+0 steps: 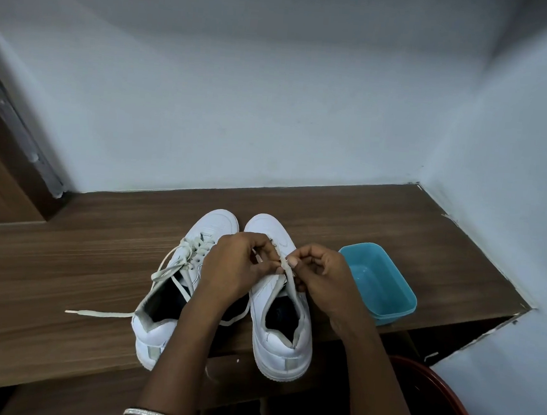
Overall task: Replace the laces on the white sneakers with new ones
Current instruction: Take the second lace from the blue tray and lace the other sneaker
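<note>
Two white sneakers stand side by side on the wooden table [64,266], toes pointing away from me. The left sneaker [173,297] carries a loosened off-white lace [169,268] whose free end trails left across the table. Over the right sneaker [283,332], my left hand [238,266] and my right hand [319,273] meet above the eyelets. Both pinch the same off-white lace [288,274], which runs down along the shoe's tongue. The hands hide the right shoe's eyelets.
An empty turquoise plastic tub [380,287] stands just right of the right sneaker, near the table's front edge. White walls close the table at the back and right. A dark red round object [440,400] sits below the table at lower right.
</note>
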`<state>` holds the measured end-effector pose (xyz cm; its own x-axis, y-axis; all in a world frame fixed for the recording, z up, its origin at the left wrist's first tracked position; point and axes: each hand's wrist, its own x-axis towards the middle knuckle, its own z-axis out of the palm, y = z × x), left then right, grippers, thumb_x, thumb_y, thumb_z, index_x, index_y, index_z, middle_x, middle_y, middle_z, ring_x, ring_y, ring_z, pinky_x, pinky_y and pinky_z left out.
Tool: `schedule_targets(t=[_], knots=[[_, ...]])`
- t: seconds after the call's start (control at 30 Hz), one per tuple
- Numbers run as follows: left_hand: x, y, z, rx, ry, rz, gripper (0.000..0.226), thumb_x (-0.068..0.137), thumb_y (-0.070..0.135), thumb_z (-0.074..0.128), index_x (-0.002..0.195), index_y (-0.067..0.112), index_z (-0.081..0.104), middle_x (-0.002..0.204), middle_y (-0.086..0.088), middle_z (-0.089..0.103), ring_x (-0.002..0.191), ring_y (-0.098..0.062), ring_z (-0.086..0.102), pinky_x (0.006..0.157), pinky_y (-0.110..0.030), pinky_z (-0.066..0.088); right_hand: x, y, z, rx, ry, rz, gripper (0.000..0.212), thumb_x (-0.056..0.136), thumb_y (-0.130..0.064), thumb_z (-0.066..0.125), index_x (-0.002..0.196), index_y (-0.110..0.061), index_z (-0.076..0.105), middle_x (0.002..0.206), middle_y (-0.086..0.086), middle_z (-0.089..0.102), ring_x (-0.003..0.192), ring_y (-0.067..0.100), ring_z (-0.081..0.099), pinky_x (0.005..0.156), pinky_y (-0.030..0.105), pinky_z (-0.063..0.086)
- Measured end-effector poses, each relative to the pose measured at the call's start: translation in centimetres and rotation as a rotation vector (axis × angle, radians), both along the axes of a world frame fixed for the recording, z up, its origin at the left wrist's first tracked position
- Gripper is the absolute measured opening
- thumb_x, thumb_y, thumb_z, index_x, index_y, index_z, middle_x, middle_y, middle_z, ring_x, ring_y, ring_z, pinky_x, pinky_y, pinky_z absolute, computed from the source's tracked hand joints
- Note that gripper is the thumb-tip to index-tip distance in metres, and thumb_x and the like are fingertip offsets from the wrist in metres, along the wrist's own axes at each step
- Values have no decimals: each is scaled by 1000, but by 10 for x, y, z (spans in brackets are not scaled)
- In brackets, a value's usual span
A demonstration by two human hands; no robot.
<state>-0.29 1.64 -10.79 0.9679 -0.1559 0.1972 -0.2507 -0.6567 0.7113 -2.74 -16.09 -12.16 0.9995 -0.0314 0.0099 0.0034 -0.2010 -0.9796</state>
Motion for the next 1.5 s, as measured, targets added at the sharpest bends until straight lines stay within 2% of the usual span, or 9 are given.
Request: schedule_targets(t=[0.2,0.37,0.47,0.67,0.83,1.03,1.23,1.37,1.5], knots=[[-2,12,10,164,-21,-2,92,37,86,66,119,49,48,123,20,43,122,-12,32,98,-40,33,-3,-6,16,501,-21,-74,10,103,-12,49,99,-7,57,100,14,75,103,26,71,89,39,57],[-5,12,9,216,47,-62,116,40,81,75,140,46,28,143,14,32,135,-21,29,108,-51,31,-4,-20,27,794,-41,-245,16,100,-11,46,86,-15,51,55,0,45,45,12,44,46,28,46],[-4,13,7,213,42,-62,119,39,81,72,142,44,27,142,12,33,133,-21,32,107,-53,34,-7,-36,27,525,-98,-359,12,96,-12,55,86,-16,59,53,-6,38,42,7,29,39,21,27],[-3,11,3,191,40,-78,119,39,82,69,143,40,28,140,12,35,129,-21,40,102,-54,40,-3,-23,11,-310,-126,-87,10,86,-24,73,95,-29,76,86,-14,73,82,0,67,76,21,53],[0,13,-3,146,44,-95,120,41,81,72,144,41,26,139,13,35,126,-18,44,102,-55,40,2,-14,2,-488,-155,74,8,90,-26,70,89,-25,78,84,-15,73,82,1,67,80,31,56],[0,12,-5,128,42,-109,120,43,78,77,144,40,25,142,15,33,126,-15,44,104,-53,39,-4,-14,19,325,-48,-73,17,103,-18,49,95,-14,64,97,1,77,83,14,66,60,27,40],[0,15,-6,62,57,-141,120,44,73,83,144,38,26,141,12,32,127,-15,44,102,-48,46,-9,-46,26,1031,-29,-197,24,99,-22,44,78,-17,56,47,-6,28,36,6,24,38,21,22],[1,14,-7,38,73,-149,116,45,68,85,141,39,29,129,11,33,125,-10,40,101,-41,47,-11,-54,27,736,-86,-188,21,96,-22,50,89,-10,66,47,-6,30,36,5,23,38,21,18],[1,14,-4,-20,123,-158,101,51,53,93,131,35,34,112,14,40,108,-6,47,86,-28,46,-7,-29,24,66,7,-96,16,90,-20,69,104,-24,77,79,-8,72,58,-1,58,56,15,42]])
